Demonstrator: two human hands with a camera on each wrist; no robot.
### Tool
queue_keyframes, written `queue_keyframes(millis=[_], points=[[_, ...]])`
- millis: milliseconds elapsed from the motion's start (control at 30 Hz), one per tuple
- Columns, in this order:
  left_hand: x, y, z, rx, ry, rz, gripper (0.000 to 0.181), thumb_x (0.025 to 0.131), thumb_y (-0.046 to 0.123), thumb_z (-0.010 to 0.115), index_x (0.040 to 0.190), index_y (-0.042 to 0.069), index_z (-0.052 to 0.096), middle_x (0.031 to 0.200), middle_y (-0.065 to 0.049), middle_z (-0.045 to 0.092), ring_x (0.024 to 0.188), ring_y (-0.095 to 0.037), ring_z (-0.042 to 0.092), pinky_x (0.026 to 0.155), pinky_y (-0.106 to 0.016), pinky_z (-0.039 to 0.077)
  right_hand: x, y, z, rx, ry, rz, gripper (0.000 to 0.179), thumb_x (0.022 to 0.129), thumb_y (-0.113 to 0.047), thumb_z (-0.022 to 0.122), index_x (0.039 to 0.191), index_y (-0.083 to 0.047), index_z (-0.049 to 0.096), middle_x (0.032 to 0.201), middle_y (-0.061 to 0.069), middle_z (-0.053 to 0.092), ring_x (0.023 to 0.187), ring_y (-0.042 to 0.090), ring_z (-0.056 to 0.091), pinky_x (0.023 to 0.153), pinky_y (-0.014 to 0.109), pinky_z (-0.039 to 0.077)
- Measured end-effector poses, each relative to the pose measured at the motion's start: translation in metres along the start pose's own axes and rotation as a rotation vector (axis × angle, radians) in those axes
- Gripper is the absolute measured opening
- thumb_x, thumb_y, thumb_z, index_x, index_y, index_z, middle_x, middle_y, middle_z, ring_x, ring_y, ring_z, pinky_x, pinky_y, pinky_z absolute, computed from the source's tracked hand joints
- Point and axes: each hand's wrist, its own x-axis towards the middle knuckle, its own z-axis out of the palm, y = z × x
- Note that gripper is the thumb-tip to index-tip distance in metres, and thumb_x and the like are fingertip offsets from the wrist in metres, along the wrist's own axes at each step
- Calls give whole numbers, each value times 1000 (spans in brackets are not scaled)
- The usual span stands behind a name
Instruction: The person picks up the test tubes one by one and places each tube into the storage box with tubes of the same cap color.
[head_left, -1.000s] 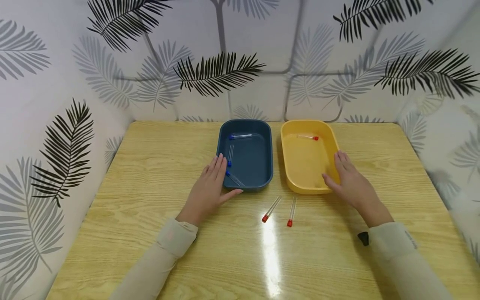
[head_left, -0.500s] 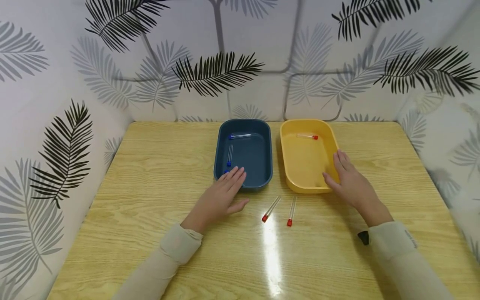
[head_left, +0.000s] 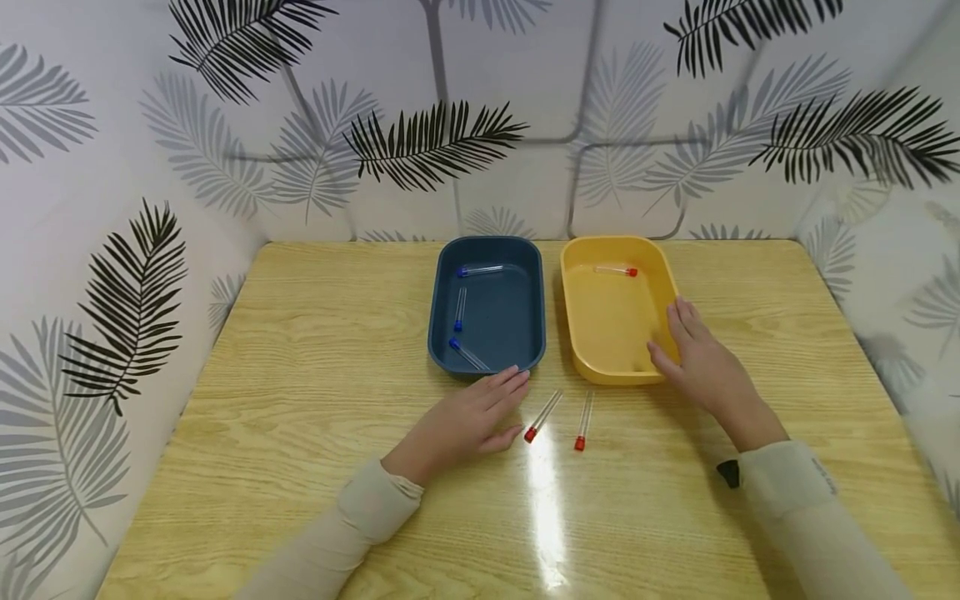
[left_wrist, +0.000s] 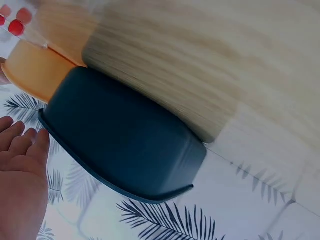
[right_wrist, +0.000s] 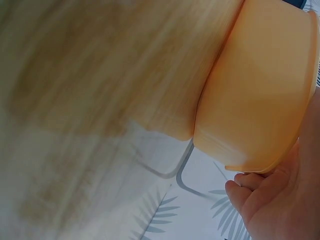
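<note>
My left hand (head_left: pixel 474 418) is outstretched at the front right corner of the dark blue bin (head_left: pixel 433 321), holding nothing. Its fingertips are close to the bin's rim; contact is unclear. Just right of this hand lie two clear test tubes with red caps, one slanted (head_left: pixel 543 417) and one nearly straight (head_left: pixel 584 422). Against the right side of the yellow bin (head_left: pixel 611 333) rests my right hand (head_left: pixel 708 367), fingers extended along the rim and thumb over the inside. Several blue-capped tubes (head_left: pixel 468 354) lie in the blue bin. One red-capped tube (head_left: pixel 617 271) lies in the yellow bin.
The bins stand side by side near the back edge of a wooden table (head_left: pixel 315 333), with a narrow gap between them. A leaf-patterned covering (head_left: pixel 480 158) rises behind and at both sides. A small black object (head_left: pixel 728 473) shows beside the right cuff.
My left hand has left the blue bin's left rim, passed over its front corner and moved right and nearer, uncovering the lowest blue-capped tube. The right hand has stayed put.
</note>
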Motion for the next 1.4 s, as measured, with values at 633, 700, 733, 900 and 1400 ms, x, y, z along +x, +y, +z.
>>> queue_keyframes(millis=[633, 700, 733, 900, 1400], points=[[32, 29, 17, 52, -96, -129, 20, 94, 22, 54, 104, 9, 66, 102, 0, 67, 88, -9, 65, 70, -23, 52, 0, 0, -1, -1, 1, -2, 76, 97, -47, 38, 147, 2, 7, 154, 14, -3, 140, 27, 0, 106, 53, 19], [35, 29, 18, 53, -111, -151, 18, 95, 22, 53, 101, 10, 65, 97, 1, 66, 83, -8, 64, 66, -22, 52, 0, 0, -2, 2, -1, 2, 76, 97, -47, 38, 147, 2, 7, 154, 14, -3, 140, 27, 0, 106, 54, 19], [36, 29, 20, 56, -120, -162, 17, 95, 23, 53, 98, 11, 64, 94, 2, 65, 79, -7, 63, 63, -22, 52, 0, -1, -2, 3, -3, 3, 76, 97, -47, 38, 147, 1, 7, 154, 14, -3, 140, 27, 0, 106, 54, 19], [41, 29, 25, 64, -165, -245, 19, 95, 29, 53, 91, 13, 62, 83, 4, 60, 71, -8, 59, 60, -22, 50, 0, 1, 0, 2, 1, 4, 77, 97, -48, 37, 147, 1, 7, 154, 14, -2, 140, 28, 1, 106, 54, 19], [53, 28, 38, 45, -298, -372, 16, 88, 26, 60, 82, 11, 59, 75, 0, 58, 68, -13, 58, 57, -26, 49, 1, 2, 1, 11, 17, -6, 76, 96, -46, 40, 146, 3, 10, 154, 15, 0, 140, 29, 3, 106, 53, 20]])
